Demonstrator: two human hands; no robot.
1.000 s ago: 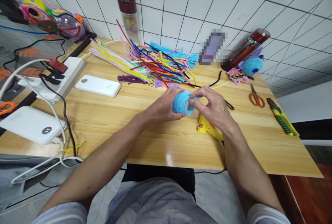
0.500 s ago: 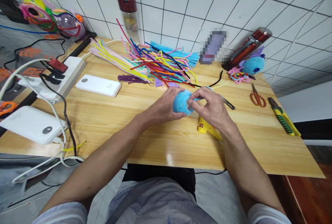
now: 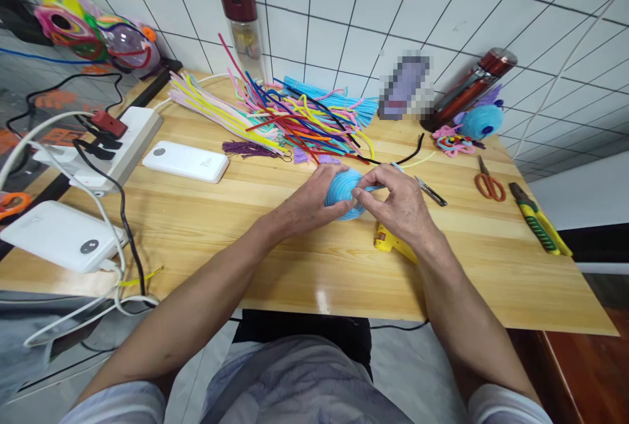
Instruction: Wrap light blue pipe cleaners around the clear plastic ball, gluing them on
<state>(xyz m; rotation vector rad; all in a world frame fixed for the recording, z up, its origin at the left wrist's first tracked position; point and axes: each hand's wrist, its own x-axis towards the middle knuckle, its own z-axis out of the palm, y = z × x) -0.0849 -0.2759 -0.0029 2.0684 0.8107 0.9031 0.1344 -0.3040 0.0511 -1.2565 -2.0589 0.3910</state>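
Over the middle of the table, my left hand (image 3: 314, 198) is wrapped round the left side of a light blue ball (image 3: 345, 189) wound from pipe cleaner. My right hand (image 3: 398, 204) pinches a light blue pipe cleaner (image 3: 376, 187) against the ball's right side, thumb and forefinger close together. Part of that strand sticks out past the fingers, and the palm hides some of it. Beneath the right wrist lies a yellow glue gun (image 3: 393, 240), partly covered by the forearm. A utility knife (image 3: 432, 192) rests just right of the right hand.
Many coloured pipe cleaners (image 3: 304, 119) are heaped at the back. Scissors (image 3: 489, 181) and pliers (image 3: 538, 217) lie at the right, near a finished blue figure (image 3: 484, 122). A white power bank (image 3: 185, 161), a power strip (image 3: 122, 149) and cables occupy the left. A red thermos (image 3: 472, 90) leans against the wall.
The ball has turned slightly in my left hand, and its left thumb now lies nearer the right fingertips. My right hand keeps its pinch at the ball's side.
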